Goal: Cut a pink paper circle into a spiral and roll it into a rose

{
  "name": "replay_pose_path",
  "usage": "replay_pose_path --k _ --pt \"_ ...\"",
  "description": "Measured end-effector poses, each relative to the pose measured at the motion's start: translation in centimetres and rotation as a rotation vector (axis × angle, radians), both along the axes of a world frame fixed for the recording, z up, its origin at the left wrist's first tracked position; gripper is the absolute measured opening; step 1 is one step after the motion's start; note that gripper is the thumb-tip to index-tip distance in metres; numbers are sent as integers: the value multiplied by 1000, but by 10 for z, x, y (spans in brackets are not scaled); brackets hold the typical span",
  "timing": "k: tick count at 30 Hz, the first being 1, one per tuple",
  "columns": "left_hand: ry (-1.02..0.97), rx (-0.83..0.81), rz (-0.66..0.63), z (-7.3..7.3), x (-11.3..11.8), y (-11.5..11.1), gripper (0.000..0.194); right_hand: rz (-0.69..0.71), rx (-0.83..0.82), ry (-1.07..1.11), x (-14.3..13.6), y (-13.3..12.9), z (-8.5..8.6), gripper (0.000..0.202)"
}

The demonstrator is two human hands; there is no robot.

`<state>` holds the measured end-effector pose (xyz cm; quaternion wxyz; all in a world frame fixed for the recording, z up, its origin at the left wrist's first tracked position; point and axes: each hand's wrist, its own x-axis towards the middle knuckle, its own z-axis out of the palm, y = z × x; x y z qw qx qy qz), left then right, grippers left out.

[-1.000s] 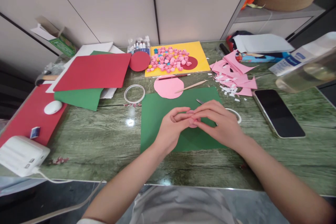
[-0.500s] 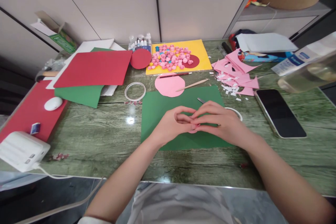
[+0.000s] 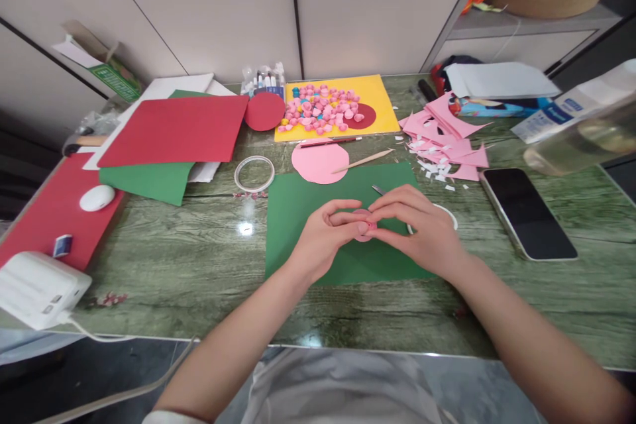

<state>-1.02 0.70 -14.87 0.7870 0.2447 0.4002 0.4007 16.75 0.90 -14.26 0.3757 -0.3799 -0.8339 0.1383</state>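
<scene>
Over the green paper sheet (image 3: 318, 258), my left hand (image 3: 325, 238) and my right hand (image 3: 422, 228) meet, fingertips pinching a small round pink paper piece (image 3: 362, 237) between them. Its centre looks curled and darker pink, but fingers cover part of it. Beyond the right fingers, the metal tip of a tool (image 3: 378, 190) shows; the rest is hidden. A white ring (image 3: 450, 215), probably a tape roll, sits partly under my right hand. A pink paper circle (image 3: 318, 162) lies behind the sheet, with a dark pencil (image 3: 330, 142) and a pointed wooden stick (image 3: 370, 160) across it.
Many small pink paper curls (image 3: 322, 109) cover a yellow sheet (image 3: 385, 96). Pink scraps (image 3: 460, 146) and a phone (image 3: 529, 212) lie right, near a clear bottle (image 3: 586, 136). Left are a tape roll (image 3: 254, 174), red paper (image 3: 173, 129) and a white charger (image 3: 42, 288).
My fingers have shifted and spread slightly around the pink paper piece, so more of its round shape shows. Both hands stay over the green sheet.
</scene>
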Motion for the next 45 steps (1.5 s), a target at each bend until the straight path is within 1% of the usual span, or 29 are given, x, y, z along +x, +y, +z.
replay_pose_path --k 3,8,12,13,15,20,23,28,32,37,42,45 --pt "38 30 -46 0 -3 3 38 61 -59 16 5 2 2 12" --pt "77 62 -198 1 -11 8 36 154 -167 35 10 3 6 12" --pt "112 90 -275 0 -14 9 38 215 -250 16 10 2 6 12" --pt "115 102 -276 0 -14 9 38 220 -251 16 10 2 6 12" --pt "115 116 -237 0 -13 8 37 200 -222 26 8 2 6 10" --pt "83 116 -73 -2 -8 5 37 51 -55 6 2 2 3 7" --pt "72 100 -9 -3 -5 3 36 4 31 -23 -1 1 -2 7" --pt "39 98 11 -5 -1 0 35 -32 106 -60 -3 0 -7 9" --pt "42 89 31 -6 -1 0 35 -17 87 -47 -3 0 -6 10" --pt "60 92 -7 -3 -6 3 35 32 -28 -21 2 0 1 12" --pt "59 101 -134 1 -11 7 36 92 -96 14 6 1 5 10" --pt "74 83 -197 4 -12 8 36 126 -142 -5 7 1 5 13"
